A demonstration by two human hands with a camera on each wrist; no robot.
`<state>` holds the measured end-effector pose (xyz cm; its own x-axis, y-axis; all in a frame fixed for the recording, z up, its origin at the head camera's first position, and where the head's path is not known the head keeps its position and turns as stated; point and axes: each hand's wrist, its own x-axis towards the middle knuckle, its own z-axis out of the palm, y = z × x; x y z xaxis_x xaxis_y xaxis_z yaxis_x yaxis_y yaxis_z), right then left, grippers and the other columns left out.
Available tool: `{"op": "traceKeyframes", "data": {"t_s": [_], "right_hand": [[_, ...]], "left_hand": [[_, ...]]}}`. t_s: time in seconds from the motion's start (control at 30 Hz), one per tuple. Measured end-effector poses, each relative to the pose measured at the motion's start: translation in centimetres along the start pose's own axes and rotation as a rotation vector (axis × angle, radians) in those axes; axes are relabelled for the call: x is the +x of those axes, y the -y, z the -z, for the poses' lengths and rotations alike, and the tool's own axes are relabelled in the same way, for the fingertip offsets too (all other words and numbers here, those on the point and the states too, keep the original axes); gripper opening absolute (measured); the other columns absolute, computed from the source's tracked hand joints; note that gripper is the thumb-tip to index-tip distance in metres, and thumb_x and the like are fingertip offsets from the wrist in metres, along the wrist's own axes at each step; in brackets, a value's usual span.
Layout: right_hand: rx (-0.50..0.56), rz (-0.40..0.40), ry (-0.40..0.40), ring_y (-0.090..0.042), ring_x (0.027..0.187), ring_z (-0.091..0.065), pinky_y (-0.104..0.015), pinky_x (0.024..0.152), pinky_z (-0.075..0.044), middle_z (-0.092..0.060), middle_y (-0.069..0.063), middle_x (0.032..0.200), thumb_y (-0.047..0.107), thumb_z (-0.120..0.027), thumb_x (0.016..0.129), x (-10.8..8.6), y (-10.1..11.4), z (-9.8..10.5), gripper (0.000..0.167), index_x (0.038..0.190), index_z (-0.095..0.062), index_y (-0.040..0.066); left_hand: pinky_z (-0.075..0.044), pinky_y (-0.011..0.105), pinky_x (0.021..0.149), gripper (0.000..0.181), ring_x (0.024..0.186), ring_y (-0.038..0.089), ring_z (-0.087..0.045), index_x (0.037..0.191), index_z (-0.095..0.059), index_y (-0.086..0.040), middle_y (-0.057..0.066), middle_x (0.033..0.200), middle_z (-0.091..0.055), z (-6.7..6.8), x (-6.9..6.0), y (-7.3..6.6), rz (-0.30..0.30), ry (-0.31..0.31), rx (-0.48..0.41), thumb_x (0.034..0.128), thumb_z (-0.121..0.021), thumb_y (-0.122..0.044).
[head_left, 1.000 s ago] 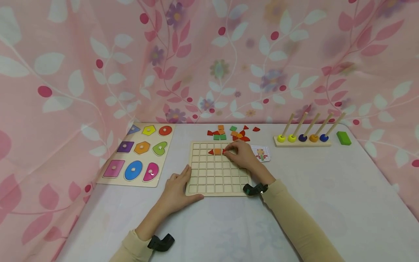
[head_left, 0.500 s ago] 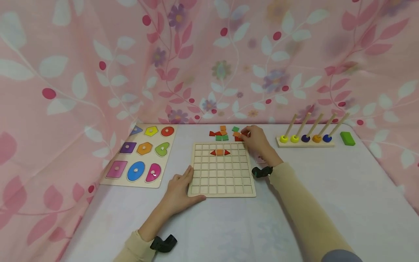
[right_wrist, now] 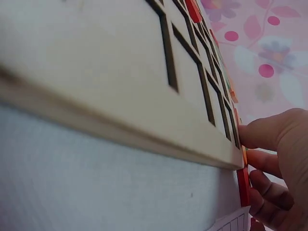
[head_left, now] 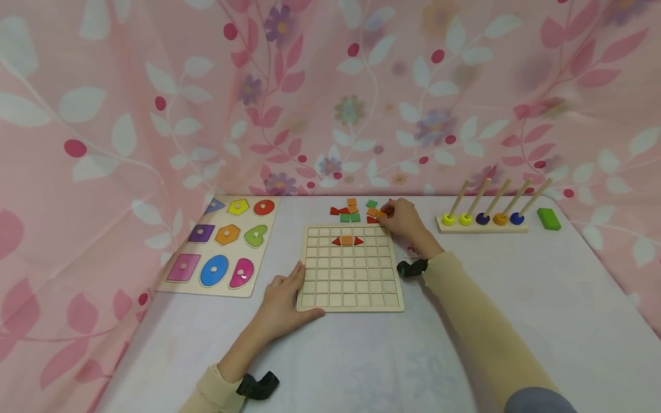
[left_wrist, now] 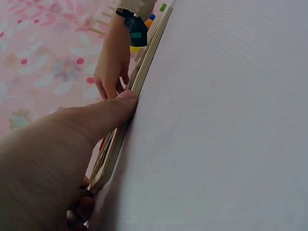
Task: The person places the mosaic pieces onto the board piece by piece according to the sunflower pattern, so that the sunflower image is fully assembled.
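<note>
The left hand point(head_left: 284, 298) rests against the grid board point(head_left: 343, 287) at its near left corner, fairly straight fingers along the side, thumb stretched out along the near edge. The right hand point(head_left: 404, 221), thumb and fingers bent and close together, is at the board's far right corner among red and orange pieces point(head_left: 372, 212); whether it pinches one, I cannot tell. On the board, ahead of the left hand and left of the right, an orange square point(head_left: 347, 240) sits between two red triangles point(head_left: 336, 241). More loose pieces, green squares point(head_left: 354, 218) among them, lie left of the right hand, past the far edge. A card point(head_left: 411, 251) is partly hidden under the right wrist. Left of the left hand lies a shape puzzle point(head_left: 247, 219); right of the right hand stand a peg rack point(head_left: 480, 228) and, farther out, a green block point(head_left: 549, 219), all on the worktop point(head_left: 351, 361).
</note>
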<state>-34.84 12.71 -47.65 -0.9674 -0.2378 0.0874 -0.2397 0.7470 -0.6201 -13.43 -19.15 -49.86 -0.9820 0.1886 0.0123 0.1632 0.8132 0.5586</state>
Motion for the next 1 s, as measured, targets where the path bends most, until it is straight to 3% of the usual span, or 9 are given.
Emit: {"op": "traceKeyframes", "data": {"t_s": [0.43,0.67,0.8,1.0], "right_hand": [[0.049,-0.030,-0.059,-0.035,0.102,-0.065,-0.048,0.093,-0.054,-0.072,-0.023,0.111,0.020,-0.074,0.097,-0.5,0.3,0.1,0.033,0.116,-0.074,-0.007],[0.086,0.012,-0.166,-0.030,0.090,-0.060,-0.039,0.078,-0.050,-0.069,-0.019,0.106,0.022,-0.074,0.095,-1.1,0.3,0.3,0.033,0.115,-0.074,-0.004],[0.146,0.038,-0.197,-0.029,0.085,-0.058,-0.034,0.073,-0.046,-0.071,-0.017,0.101,0.019,-0.073,0.095,-2.2,1.4,0.4,0.030,0.116,-0.074,-0.002],[0.233,0.079,-0.155,-0.028,0.087,-0.062,-0.031,0.075,-0.047,-0.076,-0.017,0.105,0.015,-0.075,0.095,-4.6,4.0,-0.5,0.027,0.116,-0.075,-0.001]], "left_hand": [[-0.040,0.033,0.083,0.116,0.112,0.019,-0.045,0.165,-0.034,-0.006,0.004,0.175,-0.026,-0.1,0.2,-0.3,0.001,0.001,-0.003,0.0771,-0.091,-0.057],[-0.040,0.035,0.084,0.116,0.112,0.020,-0.046,0.165,-0.034,-0.006,0.005,0.175,-0.027,-0.1,0.1,-0.4,-0.003,-0.003,-0.008,0.0773,-0.091,-0.056],[-0.041,0.034,0.083,0.116,0.113,0.019,-0.046,0.165,-0.034,-0.006,0.005,0.175,-0.027,-0.1,0.0,-0.2,0.001,-0.001,-0.007,0.0773,-0.090,-0.058],[-0.041,0.034,0.083,0.116,0.113,0.020,-0.046,0.165,-0.034,-0.006,0.005,0.175,-0.027,0.0,-0.1,0.1,-0.006,-0.009,-0.006,0.0777,-0.089,-0.060]]}}
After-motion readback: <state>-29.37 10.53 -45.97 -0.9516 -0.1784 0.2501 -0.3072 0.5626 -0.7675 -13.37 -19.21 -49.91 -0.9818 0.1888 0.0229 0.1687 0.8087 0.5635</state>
